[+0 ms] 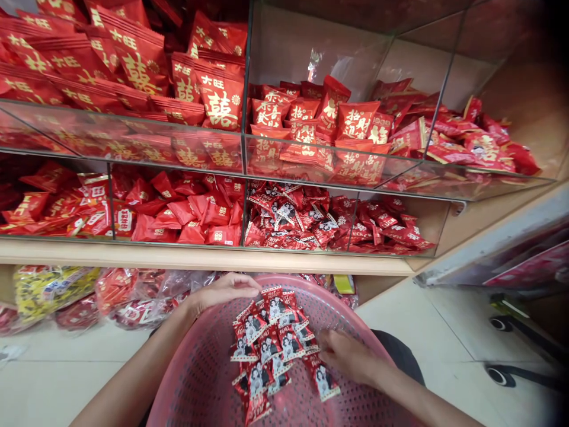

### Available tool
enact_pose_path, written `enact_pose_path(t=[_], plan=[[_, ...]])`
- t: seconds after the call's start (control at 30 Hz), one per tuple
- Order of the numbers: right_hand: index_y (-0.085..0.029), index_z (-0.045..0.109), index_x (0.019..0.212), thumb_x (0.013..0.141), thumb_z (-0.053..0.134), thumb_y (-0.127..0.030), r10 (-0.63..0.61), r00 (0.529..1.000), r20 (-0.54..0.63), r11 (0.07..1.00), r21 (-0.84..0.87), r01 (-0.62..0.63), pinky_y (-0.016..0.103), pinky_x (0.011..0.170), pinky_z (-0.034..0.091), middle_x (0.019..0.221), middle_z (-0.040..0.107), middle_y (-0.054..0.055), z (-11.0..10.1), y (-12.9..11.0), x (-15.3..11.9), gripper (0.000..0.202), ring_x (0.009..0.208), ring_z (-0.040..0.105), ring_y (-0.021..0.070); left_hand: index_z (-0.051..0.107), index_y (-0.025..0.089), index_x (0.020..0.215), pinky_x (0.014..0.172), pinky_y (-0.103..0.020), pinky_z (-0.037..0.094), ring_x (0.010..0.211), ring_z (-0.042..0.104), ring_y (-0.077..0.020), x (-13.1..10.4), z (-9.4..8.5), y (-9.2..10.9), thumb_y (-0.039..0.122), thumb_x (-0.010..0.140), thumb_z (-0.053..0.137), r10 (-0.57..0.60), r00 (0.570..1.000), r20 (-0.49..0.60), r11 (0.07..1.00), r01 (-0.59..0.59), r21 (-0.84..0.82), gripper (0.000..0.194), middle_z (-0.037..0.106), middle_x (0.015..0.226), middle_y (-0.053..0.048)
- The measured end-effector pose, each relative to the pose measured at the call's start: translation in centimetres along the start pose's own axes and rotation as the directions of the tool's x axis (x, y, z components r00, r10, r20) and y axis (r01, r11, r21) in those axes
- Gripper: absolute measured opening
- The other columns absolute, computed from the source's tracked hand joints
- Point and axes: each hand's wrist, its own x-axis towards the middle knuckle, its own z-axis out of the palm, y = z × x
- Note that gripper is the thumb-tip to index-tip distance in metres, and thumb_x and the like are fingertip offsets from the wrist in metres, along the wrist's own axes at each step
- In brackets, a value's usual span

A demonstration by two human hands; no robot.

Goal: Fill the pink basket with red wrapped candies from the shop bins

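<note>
A pink perforated plastic basket (195, 367) stands in front of my body. In it lies a loose heap of small wrapped candies (269, 341), red with black-and-white figures. My left hand (229, 289) reaches over the basket's far left rim, fingers stretched out, with the fingertips close to the top of the heap. Inside the basket on the right, my right hand (344, 356) is closed, its fingers curled at the heap's right edge. What it grips, if anything, is hidden. One candy (323, 379) lies just below that hand.
A wooden shelf (213, 256) with clear-walled bins spans the view ahead. Large red packets (217, 98) fill the upper left bin; similar figure-printed candies (288, 216) lie in a lower one. Bagged sweets (56, 290) sit underneath. Chair casters (500, 375) stand on the right.
</note>
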Motion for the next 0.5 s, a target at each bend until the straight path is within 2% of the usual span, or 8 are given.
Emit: enact_pose_path(t=[0.07, 0.13, 0.23, 0.3, 0.43, 0.5], plan=[[-0.017, 0.051, 0.068, 0.071, 0.046, -0.011, -0.065, 0.997, -0.047, 0.989, -0.139, 0.058, 0.03, 0.07, 0.041, 0.071, 0.057, 0.004, 0.1, -0.5, -0.8, 0.008, 0.074, 0.054, 0.0182, 0.065, 0.016, 0.099, 0.087, -0.03, 0.038, 0.096, 0.055, -0.0218, 0.1, 0.0, -0.1, 0.036, 0.077, 0.058, -0.009, 1.0, 0.008, 1.0, 0.009, -0.022, 0.031, 0.065, 0.103, -0.003], [-0.018, 0.053, 0.07, 0.07, 0.047, -0.011, -0.095, 0.995, 0.032, 0.977, -0.187, 0.099, 0.028, 0.071, 0.04, 0.073, 0.058, 0.004, 0.7, -0.9, -1.6, 0.009, 0.075, 0.055, 0.0183, 0.064, 0.015, 0.1, 0.087, -0.029, 0.038, 0.096, 0.055, -0.0218, 0.1, 0.0, -0.1, 0.037, 0.077, 0.058, -0.022, 1.0, 0.004, 0.999, 0.022, -0.025, 0.032, 0.065, 0.102, -0.004], [-0.018, 0.057, 0.074, 0.067, 0.05, -0.013, -0.124, 0.975, 0.184, 0.971, -0.179, 0.157, 0.026, 0.07, 0.04, 0.078, 0.061, 0.004, 1.7, -1.3, -2.5, 0.011, 0.077, 0.055, 0.0184, 0.065, 0.015, 0.097, 0.088, -0.028, 0.037, 0.097, 0.055, -0.0214, 0.0, 0.1, 0.0, 0.037, 0.076, 0.059, -0.019, 1.0, -0.004, 1.0, 0.019, -0.013, 0.031, 0.065, 0.102, -0.004], [-0.018, 0.059, 0.079, 0.066, 0.051, -0.014, -0.167, 0.957, 0.238, 0.967, -0.152, 0.207, 0.026, 0.07, 0.041, 0.083, 0.061, 0.005, 2.3, -1.4, -2.8, 0.016, 0.078, 0.055, 0.0186, 0.065, 0.015, 0.097, 0.088, -0.028, 0.036, 0.098, 0.054, -0.0214, -0.2, 0.2, 0.1, 0.037, 0.077, 0.059, -0.017, 1.0, -0.012, 1.0, 0.017, -0.026, 0.031, 0.065, 0.103, -0.004], [-0.019, 0.06, 0.088, 0.065, 0.054, -0.015, -0.213, 0.946, 0.243, 0.968, -0.082, 0.238, 0.025, 0.069, 0.04, 0.088, 0.062, 0.004, 2.8, -1.5, -2.7, 0.024, 0.081, 0.054, 0.0184, 0.064, 0.017, 0.098, 0.087, -0.028, 0.038, 0.098, 0.055, -0.0212, -0.4, 0.3, 0.1, 0.038, 0.077, 0.058, -0.029, 0.999, -0.016, 0.998, 0.028, -0.059, 0.031, 0.065, 0.104, -0.004], [-0.019, 0.061, 0.086, 0.064, 0.056, -0.017, -0.212, 0.945, 0.247, 0.972, -0.046, 0.23, 0.025, 0.067, 0.04, 0.084, 0.062, 0.003, 2.5, -1.5, -2.6, 0.023, 0.078, 0.054, 0.0179, 0.064, 0.018, 0.098, 0.087, -0.027, 0.038, 0.097, 0.055, -0.0212, -0.4, 0.3, -0.1, 0.039, 0.077, 0.058, -0.028, 1.0, -0.013, 0.998, 0.028, -0.052, 0.031, 0.065, 0.103, -0.003]])
